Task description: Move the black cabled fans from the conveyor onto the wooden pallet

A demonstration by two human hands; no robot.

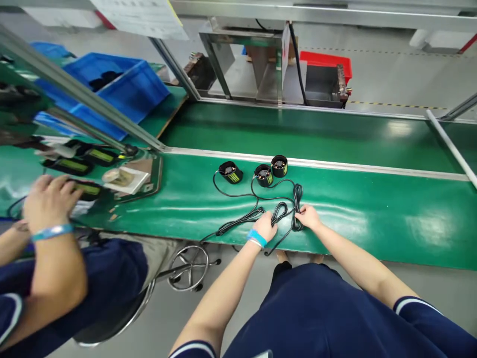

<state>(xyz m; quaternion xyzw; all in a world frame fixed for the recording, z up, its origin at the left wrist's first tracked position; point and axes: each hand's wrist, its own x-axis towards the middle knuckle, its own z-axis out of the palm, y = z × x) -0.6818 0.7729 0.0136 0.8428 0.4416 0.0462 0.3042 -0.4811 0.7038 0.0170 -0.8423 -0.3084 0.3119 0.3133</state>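
On the green bench top, my left hand (265, 227) is closed around the middle coiled black cable (280, 211), whose loop sticks out past the fingers. A second black cable bundle (238, 222) lies against that hand on its left; whether the fingers hold it too is hidden. My right hand (309, 218) pinches the right cable bundle (297, 195), which stretches away from me. Thin leads run from the cables to three round black units with yellow-green markings: a left unit (231, 172), a middle unit (264, 175) and a right unit (279, 166).
At the left, a co-worker's hand (52, 204) rests by more black units (99, 155). A blue bin (122, 92) stands behind them. A metal rail (335, 170) crosses the bench (372, 214) behind the units. A wheeled stool (188, 268) stands below the front edge.
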